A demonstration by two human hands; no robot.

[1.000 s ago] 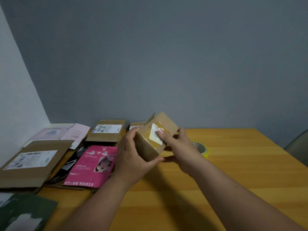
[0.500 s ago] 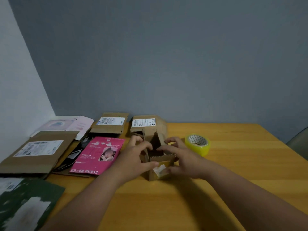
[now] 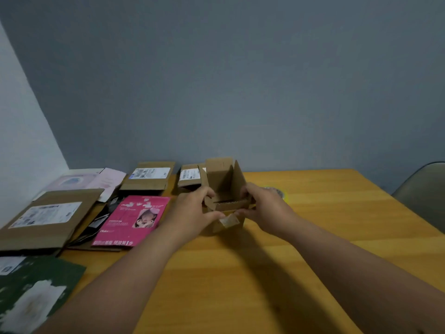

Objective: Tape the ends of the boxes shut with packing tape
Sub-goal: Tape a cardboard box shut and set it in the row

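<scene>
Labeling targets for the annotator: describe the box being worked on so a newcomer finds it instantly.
On the wooden table, look to the middle near the far wall, where both forearms meet. The small cardboard box stands there, gripped by the left hand and the right hand. Unlike the flat mailers to its left, its top flaps stand open and a torn label hangs on its near face.

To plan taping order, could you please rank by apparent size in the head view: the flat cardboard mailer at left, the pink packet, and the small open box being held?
1. flat cardboard mailer, though it lies nearer the camera
2. pink packet
3. small open box
</scene>
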